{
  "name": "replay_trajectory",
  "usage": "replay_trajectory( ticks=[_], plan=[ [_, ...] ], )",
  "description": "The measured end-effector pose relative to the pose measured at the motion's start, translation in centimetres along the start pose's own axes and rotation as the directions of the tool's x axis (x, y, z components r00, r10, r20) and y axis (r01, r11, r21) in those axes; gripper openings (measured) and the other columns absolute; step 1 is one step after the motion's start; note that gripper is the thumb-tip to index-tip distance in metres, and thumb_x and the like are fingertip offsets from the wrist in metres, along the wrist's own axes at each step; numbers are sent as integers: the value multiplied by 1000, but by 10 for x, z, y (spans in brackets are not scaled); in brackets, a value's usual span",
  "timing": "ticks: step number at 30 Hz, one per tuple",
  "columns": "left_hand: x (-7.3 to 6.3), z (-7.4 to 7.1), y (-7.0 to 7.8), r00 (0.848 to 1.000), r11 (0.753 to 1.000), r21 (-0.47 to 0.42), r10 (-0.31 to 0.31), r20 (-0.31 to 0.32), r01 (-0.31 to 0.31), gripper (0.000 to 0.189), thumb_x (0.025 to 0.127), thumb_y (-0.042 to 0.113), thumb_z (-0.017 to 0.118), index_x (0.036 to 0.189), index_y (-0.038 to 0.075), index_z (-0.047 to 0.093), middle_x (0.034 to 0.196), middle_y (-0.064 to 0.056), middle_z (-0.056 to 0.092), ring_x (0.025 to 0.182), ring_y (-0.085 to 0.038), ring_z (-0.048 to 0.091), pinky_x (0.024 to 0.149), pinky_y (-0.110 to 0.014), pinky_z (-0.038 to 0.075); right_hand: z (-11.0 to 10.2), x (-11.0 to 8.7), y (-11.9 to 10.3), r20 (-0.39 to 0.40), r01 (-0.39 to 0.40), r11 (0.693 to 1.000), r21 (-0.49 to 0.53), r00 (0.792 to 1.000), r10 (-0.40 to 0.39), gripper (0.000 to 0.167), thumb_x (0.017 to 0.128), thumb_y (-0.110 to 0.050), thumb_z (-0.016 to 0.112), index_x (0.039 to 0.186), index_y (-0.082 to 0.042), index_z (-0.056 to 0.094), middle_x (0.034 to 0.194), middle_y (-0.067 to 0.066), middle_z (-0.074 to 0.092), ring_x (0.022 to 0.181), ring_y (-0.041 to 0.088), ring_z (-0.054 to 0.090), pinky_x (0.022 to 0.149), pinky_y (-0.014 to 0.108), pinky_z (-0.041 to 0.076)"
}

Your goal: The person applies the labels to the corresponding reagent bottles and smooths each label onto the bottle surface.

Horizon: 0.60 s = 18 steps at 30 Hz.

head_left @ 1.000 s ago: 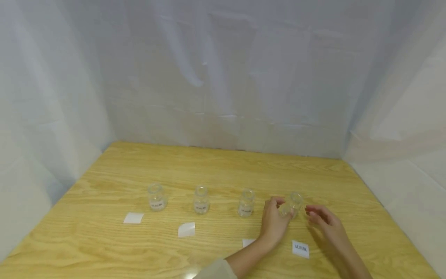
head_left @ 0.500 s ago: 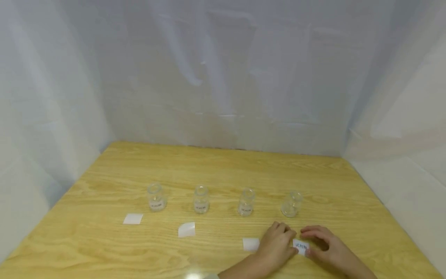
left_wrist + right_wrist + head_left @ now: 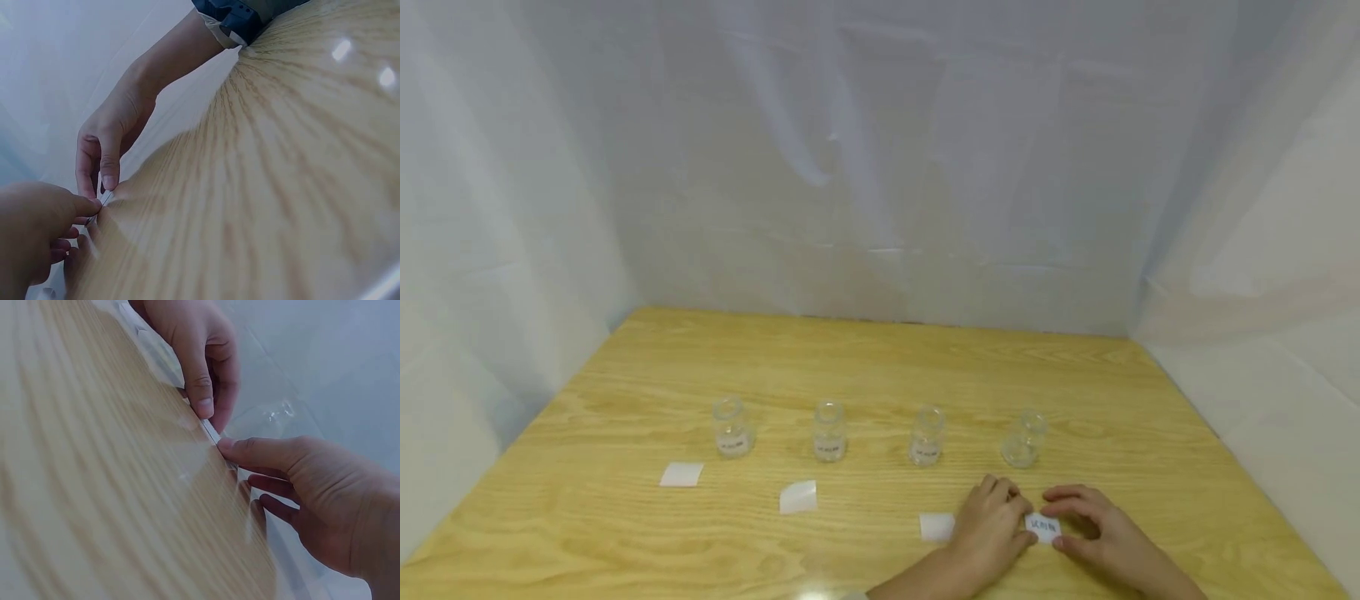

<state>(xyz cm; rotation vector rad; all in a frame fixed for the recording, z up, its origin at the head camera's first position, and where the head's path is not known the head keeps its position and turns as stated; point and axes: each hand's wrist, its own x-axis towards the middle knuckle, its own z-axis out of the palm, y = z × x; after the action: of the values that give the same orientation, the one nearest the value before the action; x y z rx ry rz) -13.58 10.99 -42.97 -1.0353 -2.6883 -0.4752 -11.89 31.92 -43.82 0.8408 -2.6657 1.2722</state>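
Observation:
My left hand [image 3: 988, 529] and my right hand [image 3: 1101, 533] meet over a small white label [image 3: 1042, 527] with dark handwriting, near the front right of the table. From the left side, the left thumb and fingers pinch its edge; the right thumb and fingers pinch the opposite edge. In the right wrist view, the label [image 3: 210, 431] appears edge-on between both thumbs, low over the wood. Behind the hands stands a clear glass flask [image 3: 1022, 440] with no label visible on it. Three glass bottles, [image 3: 927, 437] among them, stand left of it with written labels on their fronts.
Three blank white paper pieces lie in front of the bottles: a left piece [image 3: 682, 475], a middle piece [image 3: 798, 497] and a right piece [image 3: 936, 527] beside my left hand. White sheeting [image 3: 880, 167] encloses the wooden table [image 3: 880, 358] at the back and sides.
The left hand has let go of the rightmost flask and come down toward the front. The right hand has come down too, and both now hold the written label's edges.

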Motion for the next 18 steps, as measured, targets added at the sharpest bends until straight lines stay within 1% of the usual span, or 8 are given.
replay_trajectory(
  ticks=[4, 9, 11, 14, 16, 18],
  plan=[
    [0, 1, -1, 1000, 1000, -9, -2, -9, 2, 29, 79, 40, 69, 100, 21, 68, 104, 7, 56, 96, -6, 45, 82, -17, 39, 1, 1, 0, -17, 17, 1000, -25, 1000, -18, 26, 81, -12, 71, 106, -14, 64, 118, 10, 51, 113, 0, 40, 90, 8, 31],
    [0, 1, -1, 1000, 1000, -15, -2, -11, 2, 29, 78, 40, 70, 99, 20, 68, 103, 7, 56, 95, -6, 45, 80, -16, 39, 1, 2, -1, -15, -14, 1000, -22, 1000, 13, 24, 82, -14, 70, 105, -16, 65, 118, 8, 52, 112, -1, 40, 89, 9, 32],
    [0, 1, -1, 1000, 1000, -20, -3, -10, 2, 28, 78, 40, 70, 99, 20, 67, 103, 7, 56, 95, -6, 45, 80, -16, 39, 1, 2, -1, -18, -12, 1000, -20, 1000, 11, 24, 82, -13, 70, 105, -15, 65, 117, 8, 52, 112, -1, 40, 89, 9, 33],
    [0, 1, -1, 1000, 1000, -27, -4, -8, 4, 29, 79, 40, 69, 99, 20, 67, 103, 7, 55, 95, -6, 45, 79, -15, 39, 2, 2, 0, -30, 20, 1000, -24, 999, -21, 24, 81, -9, 70, 105, -13, 65, 116, 9, 52, 111, 0, 41, 88, 10, 35],
    [0, 0, -1, 1000, 1000, -28, -3, -7, 3, 31, 79, 39, 69, 101, 19, 67, 103, 7, 55, 95, -6, 45, 80, -16, 39, 2, 3, 1, -42, 50, 997, -50, 998, -52, 25, 80, -5, 70, 104, -11, 65, 114, 10, 53, 110, 1, 43, 87, 10, 36],
    [0, 0, -1, 1000, 1000, -20, -1, -5, 1, 33, 79, 40, 69, 103, 18, 67, 104, 7, 55, 95, -6, 45, 80, -16, 39, 2, 3, 1, -53, 60, 995, -77, 997, -64, 25, 80, -4, 70, 103, -10, 66, 113, 9, 54, 109, 2, 44, 87, 10, 36]
  ],
)
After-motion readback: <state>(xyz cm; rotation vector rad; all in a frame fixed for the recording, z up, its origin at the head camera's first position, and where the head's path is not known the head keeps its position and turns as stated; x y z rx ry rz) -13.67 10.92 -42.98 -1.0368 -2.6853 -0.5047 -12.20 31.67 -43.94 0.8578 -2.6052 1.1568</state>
